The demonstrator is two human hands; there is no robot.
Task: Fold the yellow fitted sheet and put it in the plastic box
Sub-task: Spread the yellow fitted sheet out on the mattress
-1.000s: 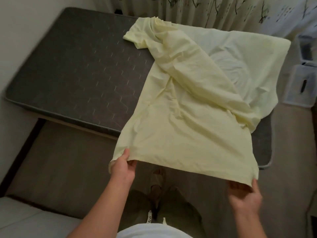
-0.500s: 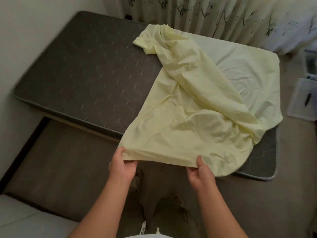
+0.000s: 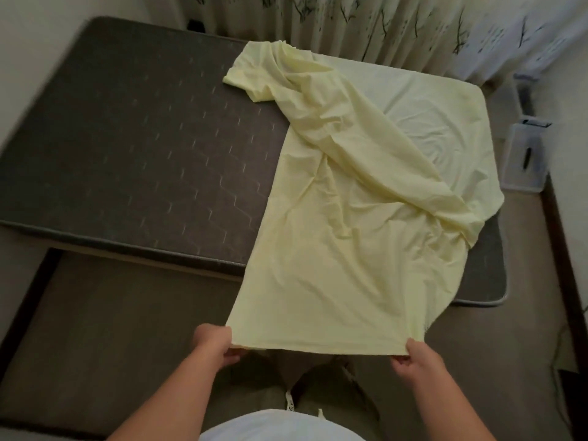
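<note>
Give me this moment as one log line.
left hand: grips near edge | right hand: grips near edge | yellow fitted sheet: rumpled, mostly on mattress | plastic box: on floor, right of mattress

No legible text anywhere.

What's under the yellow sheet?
The yellow fitted sheet covers the right part of the dark mattress, bare at left. The left hand and right hand hold its near edge off the bed. Anything else beneath is hidden.
</note>
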